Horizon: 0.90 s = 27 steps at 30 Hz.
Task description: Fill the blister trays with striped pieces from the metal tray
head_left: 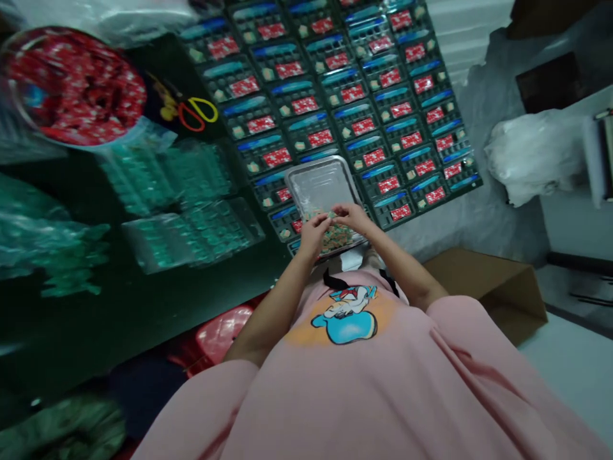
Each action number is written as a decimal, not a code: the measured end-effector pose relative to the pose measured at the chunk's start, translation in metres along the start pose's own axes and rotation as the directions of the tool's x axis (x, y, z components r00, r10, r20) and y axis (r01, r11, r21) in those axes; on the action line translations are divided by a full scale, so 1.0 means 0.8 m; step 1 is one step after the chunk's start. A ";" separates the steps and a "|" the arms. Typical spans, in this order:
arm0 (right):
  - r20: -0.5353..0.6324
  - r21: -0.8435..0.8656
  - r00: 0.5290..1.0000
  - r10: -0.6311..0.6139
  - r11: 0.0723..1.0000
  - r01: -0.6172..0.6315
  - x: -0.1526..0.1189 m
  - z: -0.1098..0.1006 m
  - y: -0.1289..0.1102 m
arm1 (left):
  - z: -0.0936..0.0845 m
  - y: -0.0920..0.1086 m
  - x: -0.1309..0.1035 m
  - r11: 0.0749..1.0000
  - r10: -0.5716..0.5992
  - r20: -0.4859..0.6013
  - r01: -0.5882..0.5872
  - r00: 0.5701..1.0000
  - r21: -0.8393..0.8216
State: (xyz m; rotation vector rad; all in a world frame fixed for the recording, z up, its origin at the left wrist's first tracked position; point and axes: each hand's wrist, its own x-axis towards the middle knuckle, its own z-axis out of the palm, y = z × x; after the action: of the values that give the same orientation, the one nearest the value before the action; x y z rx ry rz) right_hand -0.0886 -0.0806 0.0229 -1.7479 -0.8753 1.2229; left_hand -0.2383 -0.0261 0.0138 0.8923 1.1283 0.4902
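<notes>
My left hand (316, 231) and my right hand (352, 218) meet fingertip to fingertip above a shallow metal tray (318, 182). Both are closed in a pinch; whatever lies between the fingers is too small to name. Beneath them, a heap of small beige and green pieces (338, 237) fills the tray's near end. The tray rests on rows of dark compartmented trays (335, 96), most of which hold a blue pen-like item (378, 172), a red patterned packet (373, 156) and a small pale piece (345, 133).
Left on the dark green table (158, 313) are a round tub (76, 89) of red packets, scissors (198, 114) with red and yellow handles, and bagged green plastic pieces (191, 233). A cardboard box (483, 281) and a white plastic bag (531, 153) lie at right.
</notes>
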 end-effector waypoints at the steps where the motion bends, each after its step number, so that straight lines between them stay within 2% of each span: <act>1: -0.002 0.039 1.000 0.002 0.999 -0.002 -0.003 -0.002 -0.001 | 0.002 -0.001 0.002 1.000 -0.014 0.012 0.014 1.000 -0.008; 4: -0.030 0.122 0.999 0.025 0.992 -0.021 -0.015 -0.008 -0.002 | 0.013 -0.001 0.003 0.998 -0.052 0.067 0.053 0.996 -0.020; 9: -0.097 0.140 0.993 0.059 0.989 -0.045 -0.047 -0.030 0.011 | 0.039 0.000 -0.013 0.994 -0.108 0.183 0.102 0.977 0.043; 12: -0.202 0.122 0.976 0.076 0.991 -0.052 -0.070 -0.069 0.033 | 0.048 -0.002 -0.017 0.989 -0.134 0.203 0.119 0.970 0.086; 15: -0.406 0.084 0.903 0.142 0.989 -0.118 -0.090 -0.120 0.061 | 0.047 -0.003 -0.015 0.990 -0.122 0.162 0.107 0.979 0.094; 16: -0.442 0.065 0.883 0.159 0.987 -0.145 -0.094 -0.135 0.070 | 0.046 -0.003 -0.013 0.991 -0.111 0.144 0.099 0.983 0.094; 18: -0.448 0.005 0.875 0.184 0.979 -0.204 -0.099 -0.154 0.084 | 0.043 -0.003 -0.010 0.992 -0.089 0.110 0.079 0.990 0.093; 21: -0.378 -0.149 0.904 0.201 0.950 -0.273 -0.098 -0.156 0.093 | 0.039 -0.002 -0.007 0.993 -0.075 0.081 0.067 0.994 0.093; 27: -0.316 -0.483 0.926 0.205 0.806 -0.343 -0.092 -0.132 0.085 | 0.035 -0.001 -0.006 0.991 -0.077 0.060 0.070 0.995 0.110</act>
State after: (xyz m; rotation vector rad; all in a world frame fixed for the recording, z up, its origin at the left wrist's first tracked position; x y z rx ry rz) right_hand -0.0030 -0.1981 0.0122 -2.4953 -0.8804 0.9497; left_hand -0.2142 -0.0401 0.0199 0.9501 1.1325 0.3404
